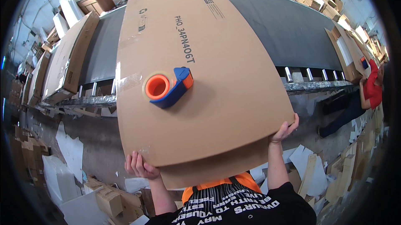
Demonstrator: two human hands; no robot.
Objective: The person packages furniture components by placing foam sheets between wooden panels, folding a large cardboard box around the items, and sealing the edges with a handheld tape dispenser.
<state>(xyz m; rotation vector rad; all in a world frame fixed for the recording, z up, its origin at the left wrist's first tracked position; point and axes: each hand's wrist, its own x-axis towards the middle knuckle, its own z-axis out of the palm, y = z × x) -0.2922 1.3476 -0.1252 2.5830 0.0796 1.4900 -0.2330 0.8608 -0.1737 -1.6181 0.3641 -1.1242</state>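
A large flat brown cardboard box (209, 112) lies in front of me, its far part over the conveyor and its near edge toward my body. At its near left corner my left hand (141, 165) grips the edge, fingers curled on the side. My right hand (285, 130) holds the near right corner, with the thumb side up. A lower cardboard flap (217, 162) hangs out below the top panel at the near end. On top of the box rests a blue and orange tape dispenser (169, 88) with a roll of clear tape, touched by neither hand.
A dark conveyor belt (284, 28) with metal rollers (309, 74) runs across behind the box. More boxes (69, 62) stand on it at left, and an open carton (344, 51) at right beside a person in red (371, 83). Cardboard and foam scraps (309, 166) litter the floor.
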